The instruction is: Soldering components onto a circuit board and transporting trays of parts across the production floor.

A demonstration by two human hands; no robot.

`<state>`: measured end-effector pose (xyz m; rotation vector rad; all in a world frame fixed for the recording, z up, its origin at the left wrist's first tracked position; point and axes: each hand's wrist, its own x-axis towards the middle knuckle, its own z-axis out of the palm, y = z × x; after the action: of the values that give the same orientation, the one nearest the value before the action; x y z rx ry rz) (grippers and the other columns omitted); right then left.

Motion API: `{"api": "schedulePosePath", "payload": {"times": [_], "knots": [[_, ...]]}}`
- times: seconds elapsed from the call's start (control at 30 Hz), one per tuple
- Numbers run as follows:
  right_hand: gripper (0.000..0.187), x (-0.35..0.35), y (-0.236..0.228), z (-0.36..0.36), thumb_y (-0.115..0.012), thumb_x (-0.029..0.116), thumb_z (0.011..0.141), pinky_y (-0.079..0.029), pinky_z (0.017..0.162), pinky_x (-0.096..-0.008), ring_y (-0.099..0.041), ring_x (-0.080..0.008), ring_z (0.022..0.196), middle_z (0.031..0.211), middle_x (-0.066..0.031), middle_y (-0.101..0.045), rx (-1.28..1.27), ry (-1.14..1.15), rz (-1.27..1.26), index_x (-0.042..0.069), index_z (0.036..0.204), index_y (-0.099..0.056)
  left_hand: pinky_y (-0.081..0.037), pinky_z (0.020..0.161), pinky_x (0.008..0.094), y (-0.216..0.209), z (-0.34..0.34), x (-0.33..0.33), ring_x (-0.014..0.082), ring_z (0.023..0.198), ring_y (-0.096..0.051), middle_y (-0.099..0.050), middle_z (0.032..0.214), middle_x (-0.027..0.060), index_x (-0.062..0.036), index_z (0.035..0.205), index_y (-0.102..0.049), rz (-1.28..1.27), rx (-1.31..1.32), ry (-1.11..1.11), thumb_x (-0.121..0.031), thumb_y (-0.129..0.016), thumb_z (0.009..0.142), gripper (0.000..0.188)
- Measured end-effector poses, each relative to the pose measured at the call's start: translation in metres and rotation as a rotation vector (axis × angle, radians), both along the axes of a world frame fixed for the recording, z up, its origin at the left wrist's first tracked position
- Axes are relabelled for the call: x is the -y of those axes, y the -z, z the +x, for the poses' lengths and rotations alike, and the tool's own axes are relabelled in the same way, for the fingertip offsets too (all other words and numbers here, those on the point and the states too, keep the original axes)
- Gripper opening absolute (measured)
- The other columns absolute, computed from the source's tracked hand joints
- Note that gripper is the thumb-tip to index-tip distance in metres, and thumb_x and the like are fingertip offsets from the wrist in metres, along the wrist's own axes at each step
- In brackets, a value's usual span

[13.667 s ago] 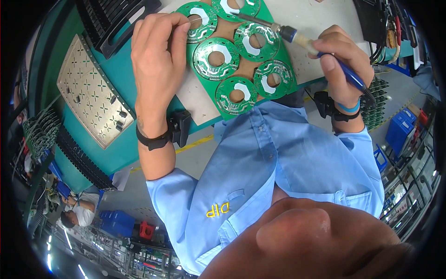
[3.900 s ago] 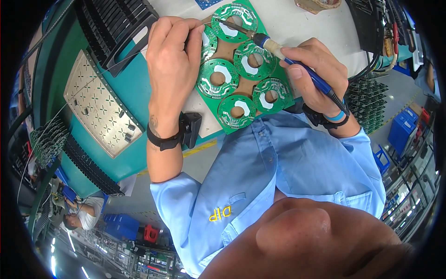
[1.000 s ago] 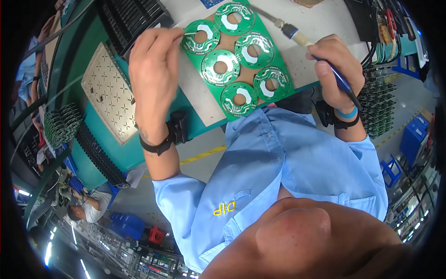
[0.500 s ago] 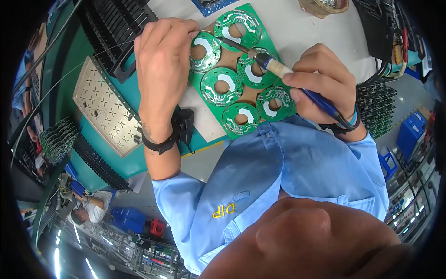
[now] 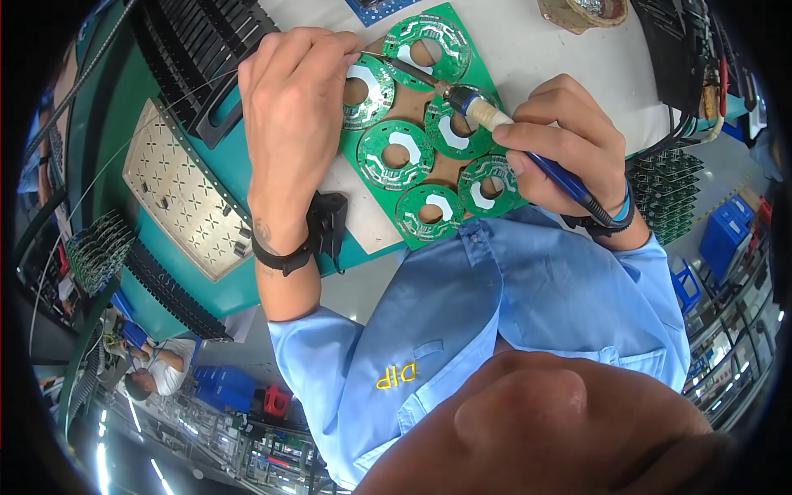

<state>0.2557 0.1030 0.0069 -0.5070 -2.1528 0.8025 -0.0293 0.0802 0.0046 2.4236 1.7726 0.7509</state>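
Observation:
A green circuit board panel (image 5: 373,191) with several ring-shaped boards lies in front of me on a pale sheet. My left hand (image 5: 293,111) reaches over its upper left corner, thumb and fingers pinching a thin solder wire (image 5: 200,87) that trails off to the left. Held like a pen in my right hand (image 5: 569,140) is a soldering iron (image 5: 488,114) with a blue handle. Its dark tip points up-left, close to the wire's end by the upper left ring; whether they touch is too small to tell.
A perforated tray (image 5: 186,194) and a black rack (image 5: 206,58) stand left on the green bench. A small bowl (image 5: 582,11) sits at the far right, near a dark equipment stand (image 5: 664,54). Stacked green boards (image 5: 668,194) are at right. Another person (image 5: 165,367) is at lower left.
The soldering iron's tip has shifted slightly up and left, nearer the wire's end. My left hand keeps its pinch, and the wire's trailing length has swung a little.

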Motion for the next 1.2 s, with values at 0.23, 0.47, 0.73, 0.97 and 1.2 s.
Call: {"api": "schedulePosePath", "payload": {"times": [0.23, 0.47, 0.73, 0.97, 1.2], "knots": [[0.024, 0.004, -0.001, -0.004, -0.073, 0.0, 0.075, -0.048, 0.062, -0.0361, -0.059, -0.0272, 0.07, 0.085, -0.0128, -0.066, 0.016, 0.018, 0.01, -0.001, 0.1, -0.073, -0.042, 0.082, 0.0359, 0.001, 0.001, 0.0, 0.0221, 0.09, -0.061, -0.068, 0.093, 0.0003, -0.0102, 0.096, -0.074, 0.003, -0.002, 0.004, -0.006, -0.072, 0.083, 0.014], [0.025, 0.003, 0.0, -0.004, -0.073, 0.0, 0.074, -0.049, 0.063, -0.0362, -0.06, -0.0276, 0.07, 0.086, -0.0131, -0.066, 0.021, 0.016, 0.01, -0.001, 0.1, -0.073, -0.042, 0.082, 0.0359, 0.003, 0.001, -0.001, 0.0222, 0.09, -0.061, -0.068, 0.092, 0.0001, -0.0102, 0.096, -0.074, 0.007, 0.003, 0.004, -0.007, -0.072, 0.082, 0.014], [0.024, 0.008, -0.003, -0.004, -0.073, 0.001, 0.076, -0.049, 0.063, -0.036, -0.06, -0.0278, 0.07, 0.086, -0.0136, -0.066, 0.015, -0.001, 0.013, -0.002, 0.1, -0.073, -0.043, 0.082, 0.0367, 0.0, 0.001, 0.004, 0.0226, 0.09, -0.061, -0.068, 0.092, 0.0005, -0.0099, 0.095, -0.074, 0.02, 0.014, 0.008, -0.007, -0.073, 0.081, 0.015], [0.019, 0.02, -0.016, 0.003, -0.072, 0.003, 0.082, -0.049, 0.063, -0.0365, -0.06, -0.0276, 0.069, 0.085, -0.0158, -0.066, 0.017, -0.027, 0.03, -0.003, 0.1, -0.071, -0.043, 0.082, 0.0381, -0.005, -0.003, 0.017, 0.0241, 0.09, -0.061, -0.068, 0.093, 0.0027, -0.0088, 0.097, -0.073, 0.048, -0.011, -0.038, -0.006, -0.072, 0.083, 0.014], [0.02, 0.048, 0.002, 0.055, -0.062, 0.001, 0.092, -0.05, 0.069, -0.0296, -0.063, -0.0192, 0.077, 0.092, -0.0148, -0.068, -0.164, 0.265, -0.079, -0.006, 0.11, -0.068, -0.044, 0.083, 0.0388, -0.026, -0.02, 0.045, 0.0266, 0.091, -0.061, -0.068, 0.097, 0.0051, -0.0089, 0.102, -0.072, -0.008, -0.185, -0.205, -0.008, -0.071, 0.084, 0.018]]}}
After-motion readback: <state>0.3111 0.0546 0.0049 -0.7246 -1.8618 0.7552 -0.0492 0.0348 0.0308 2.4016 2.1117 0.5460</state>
